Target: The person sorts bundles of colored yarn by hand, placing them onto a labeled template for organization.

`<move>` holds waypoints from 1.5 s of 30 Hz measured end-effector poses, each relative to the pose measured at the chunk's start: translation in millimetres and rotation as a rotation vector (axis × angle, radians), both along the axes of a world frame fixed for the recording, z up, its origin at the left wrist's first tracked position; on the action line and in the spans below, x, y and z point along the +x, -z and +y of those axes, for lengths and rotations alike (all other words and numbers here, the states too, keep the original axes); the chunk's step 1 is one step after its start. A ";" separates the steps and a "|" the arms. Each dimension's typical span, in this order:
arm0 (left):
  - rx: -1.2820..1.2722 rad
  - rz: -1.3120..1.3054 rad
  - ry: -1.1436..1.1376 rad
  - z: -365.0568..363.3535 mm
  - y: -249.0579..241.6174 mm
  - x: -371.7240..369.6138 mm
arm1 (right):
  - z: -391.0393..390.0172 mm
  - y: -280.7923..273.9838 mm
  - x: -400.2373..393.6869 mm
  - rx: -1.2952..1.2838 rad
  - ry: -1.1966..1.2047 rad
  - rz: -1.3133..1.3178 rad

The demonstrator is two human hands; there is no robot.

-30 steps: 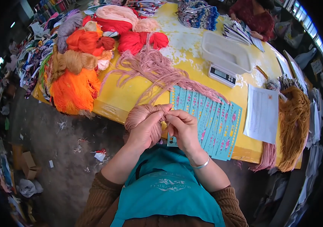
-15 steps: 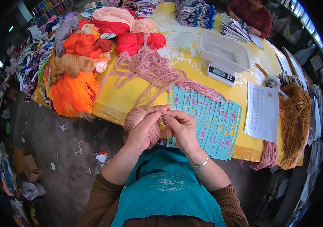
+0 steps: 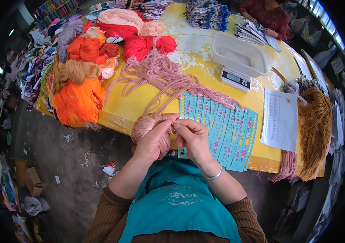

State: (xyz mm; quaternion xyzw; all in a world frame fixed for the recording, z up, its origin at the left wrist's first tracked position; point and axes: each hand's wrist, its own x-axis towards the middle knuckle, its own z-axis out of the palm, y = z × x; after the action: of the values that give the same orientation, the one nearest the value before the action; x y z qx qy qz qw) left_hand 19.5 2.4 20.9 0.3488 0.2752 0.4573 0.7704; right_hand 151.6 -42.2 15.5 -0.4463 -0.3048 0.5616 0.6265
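My left hand (image 3: 151, 142) is closed around a bundled skein of dusty-pink thread (image 3: 141, 126) at the table's front edge. Its fingertips meet those of my right hand (image 3: 193, 137), which pinches at the skein's right side; the fine strand between the fingers is too small to make out clearly. Just right of my hands lie overlapping turquoise punched cards (image 3: 229, 141) with rows of holes and pink flower prints. Loose pink thread (image 3: 168, 75) stretches over the table behind, its right end resting on the cards' top edges.
Orange, red and tan skeins (image 3: 79, 97) are heaped at the left. A digital scale (image 3: 235, 79) with a white tray stands at the back right, near a printed sheet (image 3: 279, 119) and hanging brown thread (image 3: 315, 129). A co-worker (image 3: 267, 18) sits across the yellow table (image 3: 119, 109).
My hands stay almost in place, still pinching at the pink skein. The view has shifted very slightly. The co-worker's posture across the table differs a little.
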 end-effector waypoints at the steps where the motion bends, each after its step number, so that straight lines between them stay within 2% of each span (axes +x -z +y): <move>1: -0.002 -0.007 0.002 -0.1 -0.2 -0.4 | -0.1 0.6 0.5 -0.009 0.000 0.024; 18: 0.019 0.029 0.020 -1.8 2.1 1.5 | 2.4 -2.5 0.7 0.000 -0.030 0.039; 29: 0.001 -0.046 0.080 -2.3 -3.8 0.1 | 2.6 0.3 1.6 0.012 0.001 0.076; 42: 0.017 0.003 0.037 0.0 8.1 0.3 | 0.8 1.6 0.5 0.026 0.031 0.087; 45: 0.031 -0.055 0.002 1.8 10.9 0.3 | 4.5 -2.3 3.5 -0.023 0.121 0.336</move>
State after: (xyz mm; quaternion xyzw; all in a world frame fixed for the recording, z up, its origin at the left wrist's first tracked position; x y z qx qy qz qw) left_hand 19.8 4.2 10.0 0.3483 0.2465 0.4702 0.7726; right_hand 155.2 -37.7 17.7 -0.3707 -0.1618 0.5933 0.6960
